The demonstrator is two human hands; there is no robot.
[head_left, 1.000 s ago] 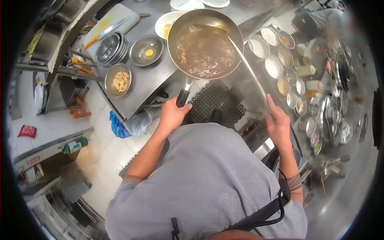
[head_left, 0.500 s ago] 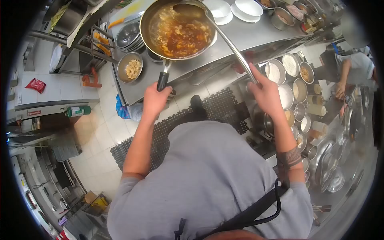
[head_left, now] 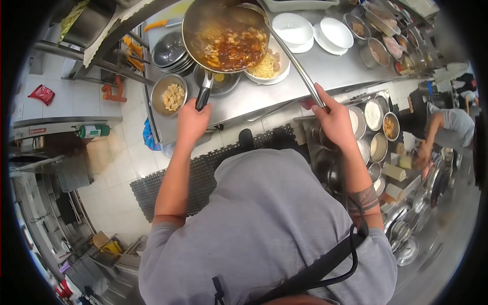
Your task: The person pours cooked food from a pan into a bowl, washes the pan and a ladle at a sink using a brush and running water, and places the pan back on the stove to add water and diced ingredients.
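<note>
My left hand is closed around the black handle of a frying pan, held over the steel counter. Brown-red sauce with pale egg-like bits fills much of the pan. My right hand grips the long metal handle of a ladle, whose head reaches into the pan's far right side. Partly covered by the pan, a white bowl contains noodles and some chunks. A metal bowl also lies partly under the pan. Beside my left hand is a metal bowl of pale chunks.
White bowls on plates stand at the counter's back right. Stacked metal bowls and an orange-handled knife are at left. Several ingredient containers sit to my right, where another person works. A rubber mat covers the floor.
The view has shifted, bringing more of the counter into sight. The pan has moved left relative to the counter, uncovering the noodle bowl. Both hands keep their grips.
</note>
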